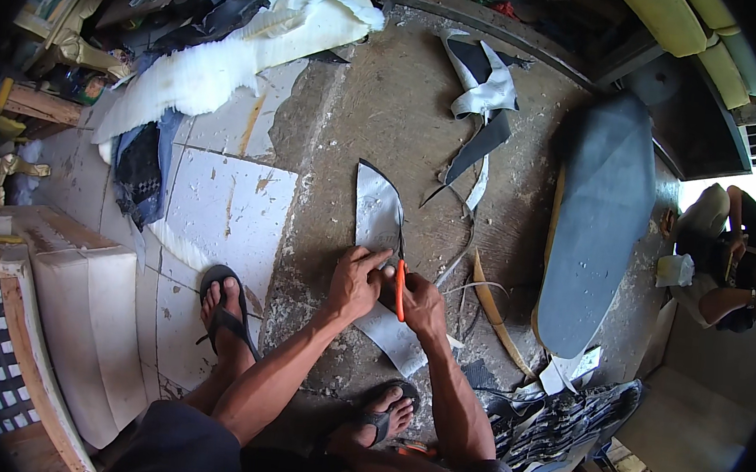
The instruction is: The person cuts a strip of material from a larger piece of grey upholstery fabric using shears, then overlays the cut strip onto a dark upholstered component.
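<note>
The bare concrete floor (352,121) spreads around the long grey pad (590,255), which lies flat with its narrower end toward me, and white tiles (219,200) cover the ground well to the left of that pad. A cream padded seat frame (87,327), with a wooden edge and dark webbing, stands far to the pad's left, on my side of the room. Another person (731,258) sits to the right of the pad, well apart from it. A long, ragged sheet of white foam (232,57) lies across from the pad, far to its left. Just below the pad's near end is a heap of dark patterned scraps (582,425).

A tangle of grey and black strips (485,88) lies to the left of the pad's far end. Well to the left of the pad's middle, between it and the tiles, is my light grey sheet (376,204), its pointed tip away from me; my hands cover its middle, so the length showing below them seems to be the same piece. A curved tan strip (501,314) lies near the pad's lower left edge.

My hands are close together, both left of the pad. My left hand (356,283) is clamped on the sheet, and my right hand (423,305) is wrapped round the orange-handled scissors (400,292) at the sheet's right edge.
</note>
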A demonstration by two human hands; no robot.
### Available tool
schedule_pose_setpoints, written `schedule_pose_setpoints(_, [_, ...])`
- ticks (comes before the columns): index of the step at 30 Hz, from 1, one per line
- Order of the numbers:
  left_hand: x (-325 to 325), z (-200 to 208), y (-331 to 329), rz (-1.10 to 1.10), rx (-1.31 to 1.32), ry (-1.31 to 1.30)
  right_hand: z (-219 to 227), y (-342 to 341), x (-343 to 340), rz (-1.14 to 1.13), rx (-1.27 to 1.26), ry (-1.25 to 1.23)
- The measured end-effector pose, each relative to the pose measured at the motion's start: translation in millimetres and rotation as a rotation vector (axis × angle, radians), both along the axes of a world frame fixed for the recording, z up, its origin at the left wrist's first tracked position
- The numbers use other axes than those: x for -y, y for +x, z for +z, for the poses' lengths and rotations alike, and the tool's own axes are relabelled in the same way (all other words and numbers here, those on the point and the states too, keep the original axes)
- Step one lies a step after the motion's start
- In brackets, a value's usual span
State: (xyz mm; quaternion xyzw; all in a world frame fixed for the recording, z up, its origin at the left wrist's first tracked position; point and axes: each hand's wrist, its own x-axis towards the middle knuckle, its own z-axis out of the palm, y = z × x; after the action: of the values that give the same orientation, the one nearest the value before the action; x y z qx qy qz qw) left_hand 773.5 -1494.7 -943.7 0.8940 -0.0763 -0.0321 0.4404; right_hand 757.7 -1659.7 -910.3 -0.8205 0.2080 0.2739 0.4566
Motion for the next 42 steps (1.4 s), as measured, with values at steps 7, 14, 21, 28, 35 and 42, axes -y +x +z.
schedule_pose_setpoints(7, [-1.7, 2.6, -0.6, 0.021, -0.058, -0.003, -5.5, -5.7, -2.0, -0.034, 0.005, 0.000])
schedule_pose_setpoints(14, [-2.0, 6.6, 1.1, -0.002, -0.092, 0.009, -9.4, -3.8, 1.1, -0.032, 0.058, 0.014])
schedule_pose_setpoints(21, [-5.5, 9.0, 0.5, -0.025, -0.122, -0.013, 0.6, 10.6, 7.2, 0.015, 0.052, -0.014])
schedule_pose_setpoints(28, [-10.3, 7.1, -1.4, -0.079, -0.097, 0.033, -0.7, 18.9, 13.2, 0.033, -0.011, -0.018])
schedule_pose_setpoints(35, [-12.6, 4.8, -0.9, -0.116, -0.016, -0.039, -5.8, 24.2, 26.0, 0.041, 0.046, -0.044])
schedule_pose_setpoints(42, [-13.3, 5.2, -2.2, -0.155, -0.021, -0.024, 4.7, 34.9, 38.1, 0.141, 0.010, -0.041])
